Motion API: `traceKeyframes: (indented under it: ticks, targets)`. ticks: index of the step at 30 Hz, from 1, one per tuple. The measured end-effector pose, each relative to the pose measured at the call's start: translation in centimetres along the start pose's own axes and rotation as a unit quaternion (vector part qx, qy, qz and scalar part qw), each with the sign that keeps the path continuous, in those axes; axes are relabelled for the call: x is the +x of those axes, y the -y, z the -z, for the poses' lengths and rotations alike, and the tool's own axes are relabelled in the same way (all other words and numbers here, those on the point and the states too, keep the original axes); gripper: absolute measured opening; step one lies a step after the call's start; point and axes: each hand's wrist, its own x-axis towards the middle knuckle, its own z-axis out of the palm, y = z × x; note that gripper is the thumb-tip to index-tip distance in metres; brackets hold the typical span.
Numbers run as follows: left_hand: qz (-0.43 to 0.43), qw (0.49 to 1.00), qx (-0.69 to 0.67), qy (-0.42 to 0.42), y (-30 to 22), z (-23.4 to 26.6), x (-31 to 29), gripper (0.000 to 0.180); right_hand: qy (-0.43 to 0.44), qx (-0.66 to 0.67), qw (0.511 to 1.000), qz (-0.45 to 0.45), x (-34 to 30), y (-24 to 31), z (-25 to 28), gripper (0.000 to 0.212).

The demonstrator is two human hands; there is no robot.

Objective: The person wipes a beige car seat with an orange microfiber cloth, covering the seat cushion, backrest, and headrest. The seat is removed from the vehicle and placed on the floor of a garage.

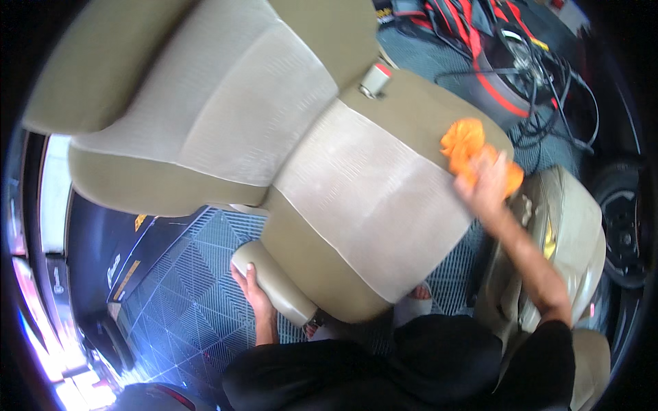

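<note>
A car seat (363, 185) in beige and olive-tan fabric stands in front of me, its backrest (226, 103) leaning away to the upper left. My right hand (488, 183) presses a bunched orange cloth (466, 140) on the right front edge of the cushion, its fingers curled round the cloth. At the lower left, my left hand (255, 294) grips the beige armrest (274, 284) on the seat's near side, thumb on top and fingers partly hidden beneath. A seat belt buckle (375, 80) with a red button rises by the cushion's far side.
Another beige seat (555, 240) stands close by my right forearm. A grey and red round machine (507, 75) with tangled black cables (562, 103) is at the upper right, near a wheel (620, 236). Blue-grey grid tiles (185, 294) cover the floor; a dark box (116, 253) stands at left.
</note>
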Motion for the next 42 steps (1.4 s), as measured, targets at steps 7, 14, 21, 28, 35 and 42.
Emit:
traceKeyframes:
  ticks: [7,14,21,28,35,42]
  targets:
    - [-0.051,0.997,0.06,-0.011,0.9,3.0,1.8,0.071,0.254,0.351,0.879,0.198,-5.4,28.7,0.8,0.024]
    - [-0.423,0.894,0.12,-0.086,-21.2,2.4,9.7,0.077,0.225,0.828,0.382,-0.343,5.4,18.7,0.0,0.05]
    - [-0.498,0.845,0.191,0.026,-40.8,-0.6,16.5,0.082,0.072,0.755,0.56,-0.332,11.8,13.4,2.3,0.059]
    - [-0.427,0.811,0.386,0.1,-43.7,-1.0,18.7,0.073,0.181,0.655,0.644,-0.352,12.0,14.8,0.8,0.064]
    - [-0.469,0.815,0.315,0.132,-42.8,-2.9,17.3,0.063,0.319,0.51,0.78,-0.173,17.1,19.4,0.7,0.057]
    - [-0.434,0.885,-0.032,0.164,-39.7,1.0,21.8,0.075,-0.137,0.578,0.804,-0.018,30.7,23.0,15.0,0.035]
